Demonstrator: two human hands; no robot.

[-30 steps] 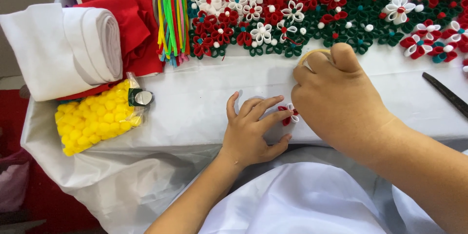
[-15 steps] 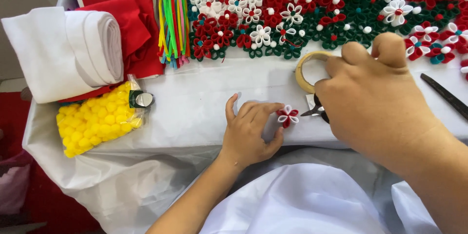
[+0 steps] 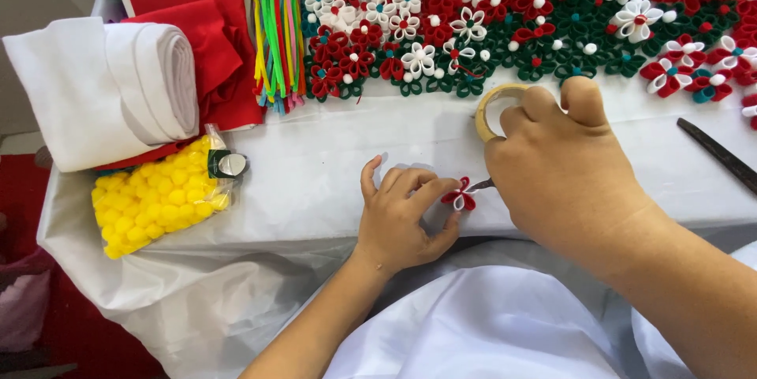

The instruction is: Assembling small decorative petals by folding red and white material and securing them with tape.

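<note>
At the near edge of the white table (image 3: 331, 166), we are now pinning the small red flower (image 3: 459, 199) under our left hand (image 3: 402, 217), while our right hand (image 3: 556, 178), drawn back toward us, is gripping a thin metal tool (image 3: 482, 184) at its petals.

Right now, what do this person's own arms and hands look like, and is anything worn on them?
Both are bare. The left hand has no glove, ring or watch that shows, and its forearm is uncovered down to the picture's lower edge. The right hand is likewise bare, with no sleeve or wristband in view on its forearm. White cloth lies under both forearms.
</note>
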